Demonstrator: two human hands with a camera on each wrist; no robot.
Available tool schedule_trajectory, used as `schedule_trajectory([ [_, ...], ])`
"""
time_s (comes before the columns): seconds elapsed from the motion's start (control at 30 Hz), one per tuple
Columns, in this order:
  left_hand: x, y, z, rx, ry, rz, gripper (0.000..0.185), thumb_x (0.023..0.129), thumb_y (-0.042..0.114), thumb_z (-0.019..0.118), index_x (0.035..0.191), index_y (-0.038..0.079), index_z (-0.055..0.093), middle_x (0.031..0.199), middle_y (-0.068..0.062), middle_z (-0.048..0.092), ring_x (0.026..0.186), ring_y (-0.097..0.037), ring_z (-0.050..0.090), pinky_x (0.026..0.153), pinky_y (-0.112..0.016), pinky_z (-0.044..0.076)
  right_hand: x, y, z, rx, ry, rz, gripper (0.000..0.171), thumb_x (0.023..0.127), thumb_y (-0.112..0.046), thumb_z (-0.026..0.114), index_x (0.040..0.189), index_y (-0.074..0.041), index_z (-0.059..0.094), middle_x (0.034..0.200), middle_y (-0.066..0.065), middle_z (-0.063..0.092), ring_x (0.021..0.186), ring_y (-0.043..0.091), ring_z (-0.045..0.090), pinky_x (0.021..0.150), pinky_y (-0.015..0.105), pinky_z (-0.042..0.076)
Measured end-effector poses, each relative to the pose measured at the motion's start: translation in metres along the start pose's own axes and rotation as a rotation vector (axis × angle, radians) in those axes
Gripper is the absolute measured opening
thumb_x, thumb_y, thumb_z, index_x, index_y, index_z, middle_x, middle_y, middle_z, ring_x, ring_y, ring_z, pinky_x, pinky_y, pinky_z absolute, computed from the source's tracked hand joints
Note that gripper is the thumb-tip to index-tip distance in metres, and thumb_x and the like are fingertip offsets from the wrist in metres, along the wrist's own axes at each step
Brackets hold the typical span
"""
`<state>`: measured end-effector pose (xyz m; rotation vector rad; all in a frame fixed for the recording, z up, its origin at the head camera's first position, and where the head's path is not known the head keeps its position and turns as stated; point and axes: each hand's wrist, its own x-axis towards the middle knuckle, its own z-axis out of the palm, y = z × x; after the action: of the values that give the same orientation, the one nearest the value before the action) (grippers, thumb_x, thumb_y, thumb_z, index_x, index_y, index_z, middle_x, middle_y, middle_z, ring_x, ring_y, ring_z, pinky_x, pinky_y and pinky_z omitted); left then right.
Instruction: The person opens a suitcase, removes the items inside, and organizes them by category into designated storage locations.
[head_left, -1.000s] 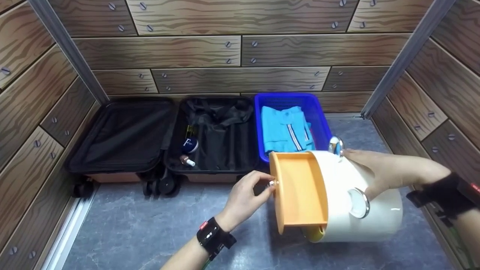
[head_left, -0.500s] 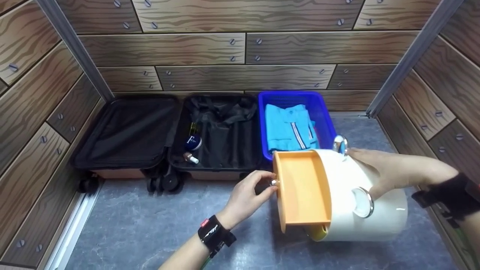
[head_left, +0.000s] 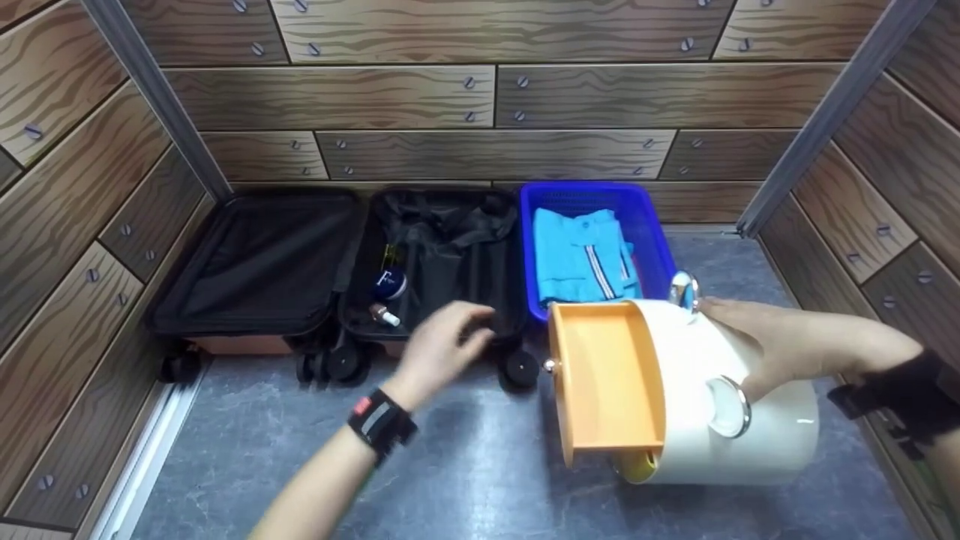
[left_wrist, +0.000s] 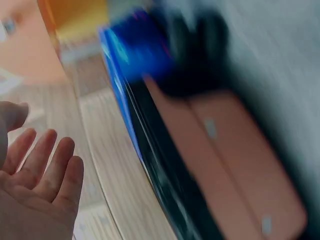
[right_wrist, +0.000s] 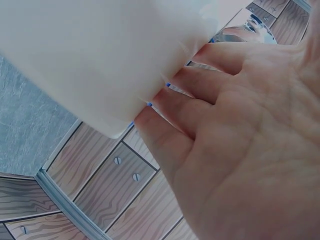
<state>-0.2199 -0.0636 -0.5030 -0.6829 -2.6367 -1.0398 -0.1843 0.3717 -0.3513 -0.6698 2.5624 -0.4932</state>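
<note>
At 9 o'clock of the drawer [head_left: 606, 375], the left hand [head_left: 442, 349] has released the knob [head_left: 548, 366], fingers spread, heading to the suitcase [head_left: 439, 262]. Right hand [head_left: 780, 341] stays flat against the cabinet [head_left: 720, 442]; drawer remains out.

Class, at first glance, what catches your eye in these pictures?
The orange drawer sticks out of a white cabinet at front right, steadied by the right hand. Behind lie an open black suitcase and a blue basket holding a folded turquoise shirt.
</note>
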Motion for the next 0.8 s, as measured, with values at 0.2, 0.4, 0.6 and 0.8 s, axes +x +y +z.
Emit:
schedule_trajectory([
  [0.2,0.019,-0.050,-0.038,0.228,-0.042,-0.043,0.028,0.097,0.017,0.071,0.125,0.013,0.072,0.121,-0.002,0.070,0.114,-0.020,0.065,0.098,-0.037,0.052,-0.001,0.000,0.000,0.016,-0.001,0.011,0.135,0.060,-0.052,0.095,0.160,0.004,0.022,0.160,0.030,0.028,0.143,0.052,0.031,0.110,0.072,0.027],
  [0.4,0.022,-0.091,-0.060,0.337,-0.084,-0.072,0.023,0.092,0.010,0.072,0.114,0.009,0.076,0.111,-0.007,0.072,0.103,-0.027,0.069,0.089,-0.045,0.055,0.000,0.000,0.000,0.025,0.002,0.001,0.134,0.061,-0.050,0.095,0.160,0.004,0.022,0.160,0.030,0.029,0.143,0.052,0.032,0.109,0.071,0.029],
  [0.6,0.024,-0.117,-0.064,0.418,-0.189,-0.107,0.015,0.081,0.005,0.072,0.094,0.011,0.078,0.095,-0.009,0.073,0.088,-0.034,0.070,0.080,-0.051,0.055,-0.001,0.001,0.000,-0.001,-0.001,0.005,0.132,0.062,-0.049,0.095,0.159,0.005,0.023,0.160,0.030,0.029,0.144,0.051,0.031,0.111,0.070,0.028],
  [0.8,0.032,-0.131,-0.060,0.544,-0.336,-0.137,0.009,0.078,0.011,0.083,0.081,0.008,0.075,0.086,-0.014,0.074,0.083,-0.039,0.070,0.076,-0.055,0.056,0.000,0.000,0.000,-0.012,-0.003,-0.004,0.130,0.062,-0.046,0.094,0.159,0.004,0.023,0.160,0.029,0.029,0.142,0.045,0.035,0.111,0.066,0.032],
])
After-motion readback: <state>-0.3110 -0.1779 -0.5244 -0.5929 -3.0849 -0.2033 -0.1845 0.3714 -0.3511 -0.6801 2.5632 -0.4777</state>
